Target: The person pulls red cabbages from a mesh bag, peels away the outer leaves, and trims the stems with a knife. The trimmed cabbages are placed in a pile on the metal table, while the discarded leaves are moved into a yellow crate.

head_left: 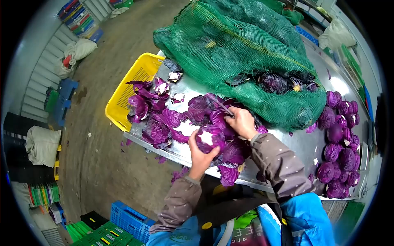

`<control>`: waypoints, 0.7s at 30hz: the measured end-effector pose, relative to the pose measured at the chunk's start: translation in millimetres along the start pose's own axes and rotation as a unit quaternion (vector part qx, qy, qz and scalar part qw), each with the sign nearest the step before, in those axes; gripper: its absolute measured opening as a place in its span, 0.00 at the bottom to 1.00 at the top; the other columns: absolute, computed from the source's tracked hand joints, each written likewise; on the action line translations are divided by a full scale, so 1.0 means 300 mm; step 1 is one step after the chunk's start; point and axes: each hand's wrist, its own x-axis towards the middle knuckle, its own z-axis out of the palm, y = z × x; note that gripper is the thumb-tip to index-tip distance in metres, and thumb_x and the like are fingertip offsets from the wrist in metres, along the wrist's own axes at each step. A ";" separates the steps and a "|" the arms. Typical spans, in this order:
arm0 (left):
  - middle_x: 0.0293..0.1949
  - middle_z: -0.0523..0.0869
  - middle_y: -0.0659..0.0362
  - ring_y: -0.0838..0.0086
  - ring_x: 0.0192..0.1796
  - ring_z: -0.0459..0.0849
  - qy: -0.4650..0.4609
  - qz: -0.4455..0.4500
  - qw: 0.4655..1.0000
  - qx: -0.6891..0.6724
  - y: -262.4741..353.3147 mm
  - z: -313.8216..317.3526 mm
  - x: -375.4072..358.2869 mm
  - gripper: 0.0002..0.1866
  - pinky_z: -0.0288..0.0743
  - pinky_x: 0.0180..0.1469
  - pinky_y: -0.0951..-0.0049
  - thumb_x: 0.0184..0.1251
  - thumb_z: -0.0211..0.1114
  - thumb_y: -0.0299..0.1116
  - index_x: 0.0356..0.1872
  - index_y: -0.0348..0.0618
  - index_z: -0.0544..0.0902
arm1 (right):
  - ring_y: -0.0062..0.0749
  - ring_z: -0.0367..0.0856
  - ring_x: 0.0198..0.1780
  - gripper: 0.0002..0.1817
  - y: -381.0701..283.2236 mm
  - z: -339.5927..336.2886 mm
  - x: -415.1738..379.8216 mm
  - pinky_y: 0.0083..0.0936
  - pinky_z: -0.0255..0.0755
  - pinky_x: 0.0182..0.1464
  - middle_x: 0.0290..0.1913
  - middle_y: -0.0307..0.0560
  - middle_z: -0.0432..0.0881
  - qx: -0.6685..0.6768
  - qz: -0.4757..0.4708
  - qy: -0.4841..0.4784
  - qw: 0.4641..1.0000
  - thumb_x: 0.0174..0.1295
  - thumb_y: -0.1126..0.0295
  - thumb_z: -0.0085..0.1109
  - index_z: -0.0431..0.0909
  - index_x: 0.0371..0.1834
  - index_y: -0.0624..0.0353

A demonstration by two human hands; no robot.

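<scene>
A purple cabbage head [210, 139] with a white cut patch facing up rests in my left hand [200, 156], whose fingers and thumb wrap round its left and lower sides. My right hand [241, 122] is closed on the handle of a knife [219, 104]; the blade points up and to the left, just above the cabbage. Loose purple leaves [158, 129] lie around both hands on the metal table [258, 174]. Behind them, a green mesh sack [242, 53] holds more dark cabbages, some showing at its opening.
Several trimmed cabbages [335, 151] are piled at the table's right end. A yellow crate [133, 84] stands against the left edge. Blue [131, 219] and green crates [108, 235] are on the floor at the lower left, and leaf scraps lie below the table edge.
</scene>
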 end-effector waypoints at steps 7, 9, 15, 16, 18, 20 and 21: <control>0.65 0.57 0.51 0.59 0.66 0.63 -0.082 -0.083 0.933 -0.340 0.218 -0.130 0.005 0.50 0.65 0.66 0.56 0.49 0.69 0.35 0.71 0.50 0.45 | 0.17 0.76 0.30 0.12 -0.002 -0.109 -0.018 0.20 0.72 0.35 0.29 0.40 0.83 0.195 0.058 0.039 0.978 0.54 0.72 0.63 0.81 0.40 0.68; 0.65 0.56 0.52 0.59 0.67 0.62 -0.085 -0.105 0.913 -0.385 0.227 -0.142 -0.013 0.52 0.64 0.66 0.57 0.47 0.70 0.38 0.71 0.50 0.45 | 0.36 0.83 0.30 0.17 0.011 -0.152 -0.017 0.32 0.73 0.37 0.27 0.48 0.84 0.192 0.128 0.009 0.973 0.53 0.62 0.62 0.82 0.42 0.60; 0.62 0.60 0.49 0.62 0.66 0.61 -0.114 0.016 0.983 -0.141 0.284 -0.156 0.022 0.57 0.54 0.68 0.64 0.38 0.78 0.45 0.67 0.37 0.50 | 0.35 0.81 0.27 0.20 -0.063 -0.221 -0.057 0.32 0.72 0.35 0.26 0.45 0.82 0.152 0.082 0.035 0.984 0.53 0.61 0.63 0.79 0.48 0.58; 0.62 0.61 0.49 0.62 0.66 0.61 -0.130 0.034 0.987 -0.083 0.288 -0.161 0.027 0.57 0.55 0.68 0.64 0.36 0.79 0.44 0.66 0.37 0.51 | 0.37 0.81 0.31 0.21 -0.120 -0.255 -0.080 0.33 0.73 0.38 0.32 0.47 0.82 0.208 0.039 -0.008 0.977 0.56 0.60 0.61 0.76 0.52 0.57; 0.61 0.62 0.48 0.60 0.66 0.62 -0.158 0.074 0.984 0.037 0.295 -0.172 0.035 0.58 0.56 0.68 0.62 0.33 0.80 0.42 0.66 0.36 0.52 | 0.41 0.81 0.40 0.22 -0.168 -0.249 -0.098 0.34 0.75 0.43 0.42 0.50 0.80 0.217 -0.148 -0.035 0.964 0.62 0.60 0.56 0.72 0.59 0.53; 0.61 0.63 0.47 0.60 0.66 0.62 -0.177 0.085 0.978 0.067 0.289 -0.176 0.039 0.59 0.56 0.68 0.62 0.32 0.80 0.43 0.66 0.35 0.52 | 0.44 0.77 0.51 0.20 -0.190 -0.239 -0.127 0.35 0.75 0.50 0.53 0.51 0.74 0.144 -0.270 -0.105 0.946 0.67 0.61 0.49 0.69 0.63 0.45; 0.61 0.63 0.47 0.59 0.66 0.63 -0.192 0.094 0.972 0.099 0.287 -0.175 0.037 0.59 0.57 0.68 0.62 0.32 0.80 0.44 0.66 0.35 0.53 | 0.45 0.79 0.48 0.21 -0.218 -0.250 -0.145 0.37 0.76 0.46 0.55 0.50 0.71 0.111 -0.241 -0.162 0.950 0.67 0.58 0.49 0.68 0.64 0.40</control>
